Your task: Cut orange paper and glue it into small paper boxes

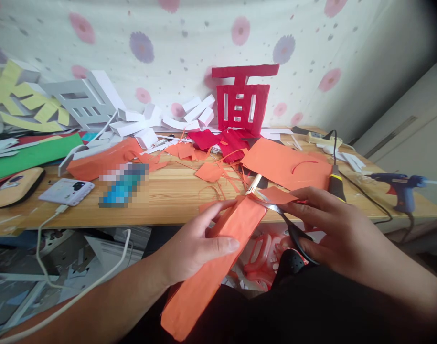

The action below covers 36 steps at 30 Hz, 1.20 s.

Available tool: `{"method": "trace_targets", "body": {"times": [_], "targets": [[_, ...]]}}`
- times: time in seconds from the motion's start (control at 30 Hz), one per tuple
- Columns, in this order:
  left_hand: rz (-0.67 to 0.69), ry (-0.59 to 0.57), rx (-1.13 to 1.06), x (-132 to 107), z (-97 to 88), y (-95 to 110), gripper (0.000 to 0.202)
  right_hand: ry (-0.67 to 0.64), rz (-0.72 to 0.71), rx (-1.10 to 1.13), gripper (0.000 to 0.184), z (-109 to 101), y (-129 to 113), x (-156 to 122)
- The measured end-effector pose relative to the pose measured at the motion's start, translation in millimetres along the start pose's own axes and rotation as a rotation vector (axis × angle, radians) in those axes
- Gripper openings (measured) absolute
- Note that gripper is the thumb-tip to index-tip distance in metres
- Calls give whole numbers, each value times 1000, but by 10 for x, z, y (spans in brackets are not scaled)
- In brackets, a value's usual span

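Orange paper [239, 224] covers the visible faces of the block [207, 282] that your left hand [197, 243] grasps above your lap [304, 306]. Your right hand [333, 224] works scissors [288, 222] at a flap [280, 194] by its far end, so trimming looks unfinished. Beyond, on the worktop [168, 191], lie scraps [208, 172] and a larger orange sheet [286, 165]; farther back, a red character [246, 102] looks fully covered, white pieces [200, 109] bare.

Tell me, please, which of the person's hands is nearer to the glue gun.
The right hand, holding the scissors, is nearer, just left of the glue gun in view; the left hand, around the orange piece, is farther left.
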<state>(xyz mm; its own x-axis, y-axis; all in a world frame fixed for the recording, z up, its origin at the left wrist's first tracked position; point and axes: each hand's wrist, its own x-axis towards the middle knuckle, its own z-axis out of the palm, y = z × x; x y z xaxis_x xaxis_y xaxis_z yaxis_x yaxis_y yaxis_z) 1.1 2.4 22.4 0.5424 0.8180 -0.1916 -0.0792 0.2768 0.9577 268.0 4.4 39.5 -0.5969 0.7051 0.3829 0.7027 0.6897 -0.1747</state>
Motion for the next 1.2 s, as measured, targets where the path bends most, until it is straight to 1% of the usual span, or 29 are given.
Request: {"method": "trace_targets", "body": {"times": [0.23, 0.43, 0.67, 0.83, 0.93, 1.0, 1.07, 1.13, 1.2], "targets": [[8, -29, 11, 10, 18, -18, 55, -27, -9, 4, 28, 2, -42, 25], [28, -57, 13, 19, 14, -43, 57, -16, -26, -35, 30, 45, -31, 10], [24, -50, 9, 17, 16, -52, 57, 7, -56, -29, 33, 52, -8, 3], [26, -49, -32, 21, 28, -57, 54, 22, -43, -1, 34, 77, -3, -2], [17, -42, -55, 24, 13, -49, 53, 28, -20, 34, 37, 115, 21, 6], [2, -33, -78, 33, -27, -51, 55, 87, 16, 47, 38, 145, 70, 18], [-13, -31, -131, 43, -92, -78, 58, 177, 85, 56, 35, 176, 151, 32], [-32, -74, -239, 36, -174, -142, 65, 236, 165, 75, 33, 214, 256, 39], [-70, -158, -378, -25, -260, -230, 74, 246, 237, 102, 36, 277, 374, 40]]}}
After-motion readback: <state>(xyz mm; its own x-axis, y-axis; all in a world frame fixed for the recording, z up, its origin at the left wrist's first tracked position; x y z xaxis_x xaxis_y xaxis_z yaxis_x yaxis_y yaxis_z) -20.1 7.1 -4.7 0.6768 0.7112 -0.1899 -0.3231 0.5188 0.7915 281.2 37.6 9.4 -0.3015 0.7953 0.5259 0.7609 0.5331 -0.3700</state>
